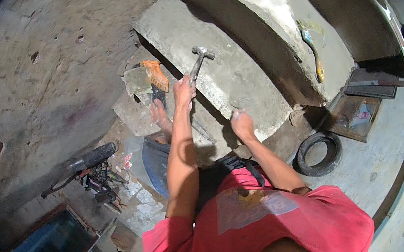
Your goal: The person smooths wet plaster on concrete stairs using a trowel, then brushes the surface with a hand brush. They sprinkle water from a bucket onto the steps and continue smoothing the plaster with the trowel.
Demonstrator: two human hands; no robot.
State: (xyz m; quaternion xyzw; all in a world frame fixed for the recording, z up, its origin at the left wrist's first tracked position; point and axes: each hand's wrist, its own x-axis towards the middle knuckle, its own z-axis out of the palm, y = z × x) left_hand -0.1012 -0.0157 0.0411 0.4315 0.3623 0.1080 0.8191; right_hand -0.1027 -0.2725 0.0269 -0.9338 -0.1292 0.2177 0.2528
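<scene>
Head view has the left hand point(185, 92) with its fingers wrapped around the handle of a hammer point(198, 66), whose metal head points away, over the left edge of a rough grey concrete step point(252, 78); can't really tell if the head touches it. The right hand point(242, 124) is balled up at the near end of that same step, fingers curled in, and honestly I can't tell if there's anything in there. Just left of the hammer there's an orange thing point(156, 75), with a bare foot point(160, 115) nearer in. Over on the next step to the right lies a paintbrush point(315, 55) with a yellow-tipped handle. Near right you've got a black tyre point(301, 156) flat on the floor, and off to the left a jumbled tool pile point(100, 183).
</scene>
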